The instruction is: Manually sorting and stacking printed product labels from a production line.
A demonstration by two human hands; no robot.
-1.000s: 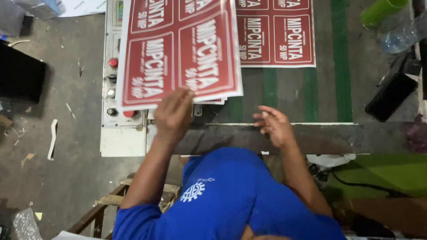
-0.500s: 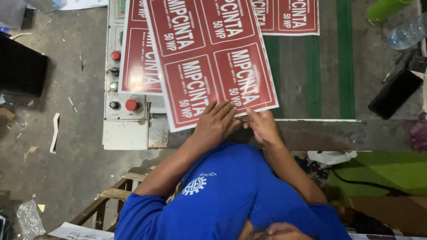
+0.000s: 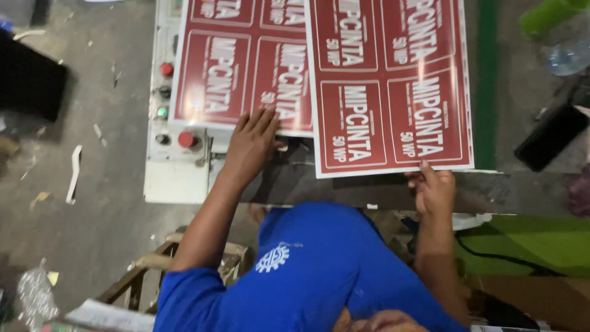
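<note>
Closest to us is our blue short-sleeved shirt with a white cog print [image 3: 295,276], and just left of it a bit of wooden stool frame [image 3: 153,264] over the grey concrete floor [image 3: 92,203]. Our right hand [image 3: 435,190] is pinched on the bottom edge of a glossy red printed sheet with four white-lettered label panels [image 3: 390,86], thumb on top and the rest of the fingers tucked under it, so that hand is clamped on the sheet. The sheet sits a bit tilted, its near edge hanging over the dark front lip of the bench [image 3: 295,184]. Our left hand [image 3: 252,144] lies flat, fingers together and stretched out, pressing on the near edge of a stack of matching red printed sheets [image 3: 239,67] just left of the held one; the held sheet overlaps that stack's right side. Left of the stack there's a white control panel with red and green round buttons [image 3: 166,117]. Off to the right a green stripe [image 3: 487,80] runs up the bench, with a black flat phone-like thing [image 3: 550,135] and a clear plastic bottle [image 3: 568,55] beyond it.
</note>
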